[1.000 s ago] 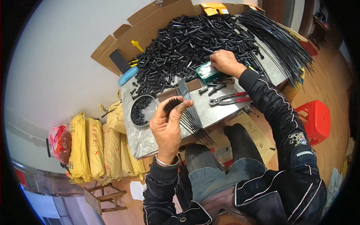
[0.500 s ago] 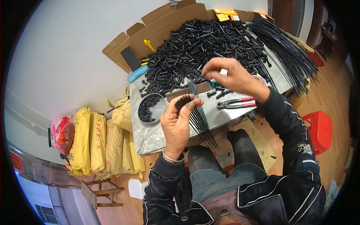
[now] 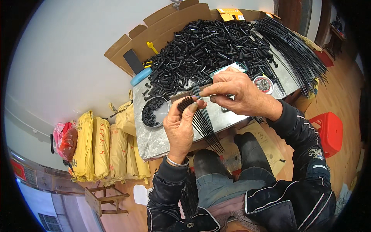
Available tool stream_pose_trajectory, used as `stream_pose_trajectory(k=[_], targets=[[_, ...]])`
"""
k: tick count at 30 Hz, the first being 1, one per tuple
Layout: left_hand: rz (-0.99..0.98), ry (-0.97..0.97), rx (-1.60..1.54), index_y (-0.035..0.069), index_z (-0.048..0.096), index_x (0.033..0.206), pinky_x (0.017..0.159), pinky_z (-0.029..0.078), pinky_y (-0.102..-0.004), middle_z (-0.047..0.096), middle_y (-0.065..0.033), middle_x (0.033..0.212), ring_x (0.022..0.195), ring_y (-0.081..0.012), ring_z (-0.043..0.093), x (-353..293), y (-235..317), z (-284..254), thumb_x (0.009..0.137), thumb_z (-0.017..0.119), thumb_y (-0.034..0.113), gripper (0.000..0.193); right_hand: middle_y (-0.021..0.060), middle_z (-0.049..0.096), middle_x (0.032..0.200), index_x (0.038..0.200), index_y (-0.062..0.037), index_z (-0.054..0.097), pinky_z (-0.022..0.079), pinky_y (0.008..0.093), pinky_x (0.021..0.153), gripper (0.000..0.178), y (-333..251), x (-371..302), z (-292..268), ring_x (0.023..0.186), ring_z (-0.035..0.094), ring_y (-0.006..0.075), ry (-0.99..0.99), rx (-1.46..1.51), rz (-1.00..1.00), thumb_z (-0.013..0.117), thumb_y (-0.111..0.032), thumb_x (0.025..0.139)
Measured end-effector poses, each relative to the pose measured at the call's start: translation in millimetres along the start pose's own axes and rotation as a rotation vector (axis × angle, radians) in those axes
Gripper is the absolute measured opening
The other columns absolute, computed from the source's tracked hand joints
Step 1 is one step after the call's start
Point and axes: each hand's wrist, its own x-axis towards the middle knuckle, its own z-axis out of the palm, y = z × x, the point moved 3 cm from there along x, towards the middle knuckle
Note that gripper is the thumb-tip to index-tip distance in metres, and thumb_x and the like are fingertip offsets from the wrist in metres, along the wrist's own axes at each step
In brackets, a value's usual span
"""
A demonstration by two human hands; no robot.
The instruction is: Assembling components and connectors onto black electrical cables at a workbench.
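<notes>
My left hand (image 3: 179, 129) is closed around a bundle of thin black rods (image 3: 203, 127). Their coiled or ringed upper ends stand in a row above my thumb, and the rods fan down past the table's front edge. A thin pale strip or wire, too fine to name, runs from the pinched fingers of my right hand (image 3: 237, 94) to the top of the bundle. Just beyond my right hand lies a green-edged tray (image 3: 234, 66) of slim white pieces. A round grey dish (image 3: 167, 106) of small black rings stands left of my left hand.
A large heap of black plastic tubular parts (image 3: 208, 48) covers the table's back, against cardboard (image 3: 154, 29). Long black rods (image 3: 291, 50) lie at the right. A round tub (image 3: 263, 85) holds small metal pieces. Yellow sacks (image 3: 101, 149) and a red stool (image 3: 328, 133) stand on the floor.
My right hand has come down and left to the top of the bundle, and the thin pale piece now shows in its fingers. My left hand has stayed nearly in place.
</notes>
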Motion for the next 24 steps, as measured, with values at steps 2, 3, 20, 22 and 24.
stream_pose_trajectory(k=[2,3,20,22,24], targets=[[-0.001,0.001,-0.004,-0.003,0.061,0.104,0.081,0.052,-0.0285,0.069,-0.0090,0.091,0.085,-0.0161,0.066,-0.5,4.5,0.4,0.093,0.060,0.009,0.016,0.0028,0.050,0.066,0.096,-0.0108,0.070,0.039,0.0337,0.066,0.025,-3.2,0.8,-1.9,0.064,0.050,0.0202,0.017,-0.003,-0.016,0.066,-0.003,0.073],[-0.006,0.000,-0.010,-0.003,0.061,0.104,0.081,0.052,-0.0285,0.069,-0.0090,0.091,0.085,-0.0161,0.066,-0.9,6.3,0.5,0.093,0.060,0.009,0.016,0.0028,0.050,0.066,0.096,-0.0108,0.070,0.039,0.0337,0.066,0.025,-4.8,1.4,-2.3,0.064,0.050,0.0202,0.018,-0.002,-0.018,0.066,-0.003,0.073],[-0.042,-0.092,-0.035,-0.003,0.062,0.106,0.084,0.051,-0.0269,0.069,-0.0090,0.094,0.089,-0.0152,0.066,0.1,4.6,8.1,0.093,0.058,0.006,0.016,-0.0010,0.052,0.068,0.088,-0.0108,0.069,0.040,0.0325,0.070,0.017,-9.4,3.2,-10.0,0.070,0.054,0.0164,0.027,-0.057,-0.006,0.074,-0.007,0.072],[-0.037,-0.107,-0.025,-0.003,0.061,0.106,0.084,0.051,-0.0265,0.069,-0.0086,0.094,0.090,-0.0148,0.066,-0.3,4.6,9.0,0.093,0.058,0.006,0.016,-0.0013,0.051,0.069,0.087,-0.0110,0.069,0.040,0.0326,0.071,0.017,-10.0,2.9,-12.5,0.070,0.054,0.0161,0.027,-0.072,-0.036,0.074,-0.007,0.071],[-0.047,-0.116,-0.006,-0.003,0.061,0.106,0.084,0.051,-0.0264,0.069,-0.0084,0.095,0.090,-0.0147,0.066,-0.9,6.7,8.8,0.093,0.058,0.006,0.016,-0.0015,0.051,0.069,0.086,-0.0112,0.069,0.040,0.0326,0.071,0.016,-11.4,5.4,-15.0,0.069,0.054,0.0158,0.028,-0.081,-0.068,0.074,-0.007,0.071]])
